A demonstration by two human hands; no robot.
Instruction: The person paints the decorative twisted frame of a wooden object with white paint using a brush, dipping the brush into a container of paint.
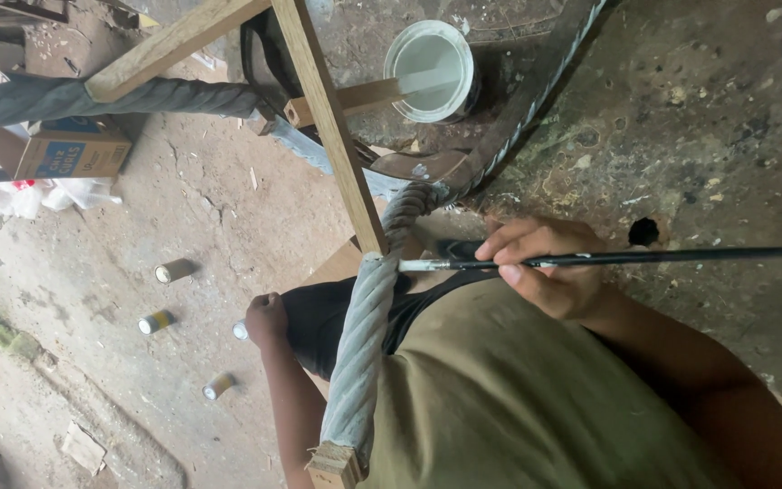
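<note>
My right hand [545, 267] pinches a long thin black-handled brush [644, 260]. Its pale bristle tip touches a twisted, rope-shaped post [359, 353], coated pale grey, just below a plain wooden slat [328, 118] that crosses it. My left hand [267, 317] is curled into a fist beside my knee in dark shorts, left of the post. A small whitish round thing shows at its lower edge; whether the hand holds it I cannot tell. An open can of white paint [429, 68] with a wooden stick laid across it stands farther up.
Three small cans [174, 270] lie on the dusty concrete floor at the left. A cardboard box [70, 149] and white plastic bags sit at the far left. Another twisted post [138, 95] and a dark spiral rail [536, 100] run across the top.
</note>
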